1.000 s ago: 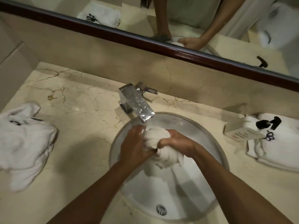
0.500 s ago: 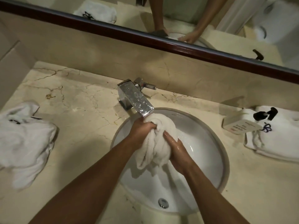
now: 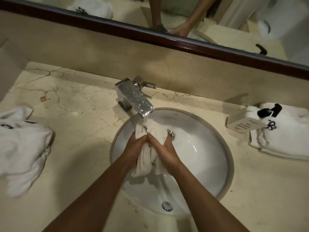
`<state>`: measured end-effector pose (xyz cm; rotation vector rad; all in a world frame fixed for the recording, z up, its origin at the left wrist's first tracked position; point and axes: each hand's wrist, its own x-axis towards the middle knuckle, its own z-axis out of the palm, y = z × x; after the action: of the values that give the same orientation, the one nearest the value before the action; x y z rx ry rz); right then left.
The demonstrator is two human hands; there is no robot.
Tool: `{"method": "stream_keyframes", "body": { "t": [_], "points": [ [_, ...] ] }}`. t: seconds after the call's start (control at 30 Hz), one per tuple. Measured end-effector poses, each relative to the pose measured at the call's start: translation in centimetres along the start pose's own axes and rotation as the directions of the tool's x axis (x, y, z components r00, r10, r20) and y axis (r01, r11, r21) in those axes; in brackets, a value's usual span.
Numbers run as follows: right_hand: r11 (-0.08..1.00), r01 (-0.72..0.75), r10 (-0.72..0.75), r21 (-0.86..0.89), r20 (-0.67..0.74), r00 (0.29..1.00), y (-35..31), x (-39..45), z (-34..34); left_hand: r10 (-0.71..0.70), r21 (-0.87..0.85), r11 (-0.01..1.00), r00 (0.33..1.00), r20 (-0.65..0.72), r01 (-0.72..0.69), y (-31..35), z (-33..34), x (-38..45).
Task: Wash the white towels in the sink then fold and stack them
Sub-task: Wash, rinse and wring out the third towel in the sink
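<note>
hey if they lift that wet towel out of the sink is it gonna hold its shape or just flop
Probably flop: the wet towel already hangs limp below the left hand and right hand. It looks soaked under the faucet, so likely heavy for its size and dripping.

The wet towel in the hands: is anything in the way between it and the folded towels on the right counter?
Partly. The soap dispenser stands at the near left edge of the folded towels, on the direct path from the wet towel.
</note>
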<state>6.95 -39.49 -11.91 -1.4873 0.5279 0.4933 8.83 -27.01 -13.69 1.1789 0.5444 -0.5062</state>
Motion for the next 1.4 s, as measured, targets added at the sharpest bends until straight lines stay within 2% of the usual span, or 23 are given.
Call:
{"method": "stream_keyframes", "body": {
  "t": [0.07,0.17,0.2,0.27,0.33,0.37,0.43,0.5,0.6,0.63,0.7,0.73,0.8,0.87,0.9,0.97,1.03,1.07,1.1,1.17,1.2,1.27,1.4],
  "points": [
    [0.998,0.062,-0.060,-0.034,0.054,0.997,1.4,-1.0,0.2,-0.086,-0.072,0.994,0.995,-0.058,0.082,0.8,0.0,-0.1],
    [0.986,0.142,-0.149,0.090,0.070,0.986,2.3,-1.7,0.9,-0.205,-0.272,0.938,0.977,0.061,0.214,1.4,0.5,-0.7],
    [0.982,0.133,-0.142,0.131,0.062,0.988,2.2,-1.5,0.9,-0.200,-0.347,0.911,0.974,0.106,0.224,1.5,0.7,-0.9],
    [0.986,0.098,-0.109,0.138,0.072,0.991,1.8,-1.4,1.0,-0.160,-0.416,0.890,0.983,0.093,0.184,1.8,0.7,-1.2],
    [0.992,0.051,-0.062,0.115,0.097,0.993,1.4,-1.5,0.8,-0.147,-0.384,0.909,0.987,0.066,0.161,1.9,1.2,-1.3],
    [0.991,0.018,-0.031,0.135,0.094,0.995,1.2,-1.6,0.8,-0.150,-0.311,0.937,0.988,0.048,0.157,1.8,1.6,-1.2],
    [0.976,-0.042,0.033,0.214,0.049,0.998,1.0,-1.7,0.7,-0.101,0.047,0.994,0.994,-0.030,0.103,1.3,2.2,-0.5],
    [0.959,-0.103,0.106,0.262,0.000,0.994,0.3,-1.6,0.9,0.048,0.492,0.871,0.994,-0.095,0.005,1.4,2.1,0.0],
    [0.883,-0.235,0.233,0.406,0.055,0.971,-0.6,-1.3,0.8,0.147,0.591,0.807,0.967,-0.209,0.005,2.2,1.4,0.4],
    [0.835,-0.284,0.269,0.471,0.101,0.958,-0.8,-1.4,0.7,0.194,0.683,0.730,0.956,-0.218,0.007,2.7,1.5,0.5],
    [0.749,-0.366,0.309,0.552,0.197,0.930,-0.7,-1.4,0.2,0.322,0.923,0.384,0.940,-0.117,-0.016,3.9,1.7,0.5],
    [0.717,-0.405,0.323,0.567,0.245,0.914,-0.6,-1.6,-0.1,0.355,0.980,0.198,0.934,-0.041,-0.032,4.8,2.0,0.1],
    [0.676,-0.442,0.324,0.589,0.301,0.897,0.1,-1.7,-0.7,0.327,0.994,-0.060,0.939,0.102,-0.087,6.4,2.5,-0.7],
    [0.646,-0.445,0.319,0.620,0.310,0.896,0.5,-1.8,-0.8,0.227,0.946,-0.225,0.932,0.283,-0.232,7.5,3.2,-1.7],
    [0.626,-0.440,0.319,0.644,0.303,0.898,0.8,-1.8,-0.8,0.160,0.910,-0.266,0.917,0.366,-0.317,8.0,3.8,-2.5],
    [0.610,-0.421,0.314,0.672,0.283,0.906,1.3,-1.7,-0.8,0.086,0.851,-0.245,0.864,0.497,-0.465,9.5,5.4,-4.0],
    [0.630,-0.416,0.319,0.656,0.270,0.908,1.6,-1.7,-0.7,0.190,0.796,-0.262,0.779,0.597,-0.546,11.6,7.3,-4.3],
    [0.642,-0.421,0.335,0.640,0.260,0.906,2.0,-1.6,-0.7,0.244,0.776,-0.327,0.746,0.620,-0.539,12.6,8.2,-4.1],
    [0.653,-0.433,0.350,0.621,0.260,0.900,2.2,-1.6,-0.8,0.272,0.770,-0.419,0.743,0.612,-0.481,13.7,9.1,-3.4],
    [0.657,-0.467,0.374,0.592,0.281,0.884,2.3,-1.9,-1.0,0.262,0.751,-0.616,0.836,0.482,-0.240,15.4,10.4,-1.5],
    [0.658,-0.481,0.382,0.580,0.293,0.876,2.1,-2.0,-1.1,0.238,0.722,-0.677,0.885,0.399,-0.143,16.0,10.7,-0.6],
    [0.677,-0.487,0.357,0.552,0.333,0.873,1.6,-2.3,-1.7,0.194,0.692,-0.719,0.937,0.290,-0.065,16.4,11.1,0.7],
    [0.654,-0.492,0.284,0.575,0.416,0.864,1.0,-3.1,-2.5,0.199,0.672,-0.738,0.930,0.310,-0.066,16.3,11.3,1.3]
  ]
}}
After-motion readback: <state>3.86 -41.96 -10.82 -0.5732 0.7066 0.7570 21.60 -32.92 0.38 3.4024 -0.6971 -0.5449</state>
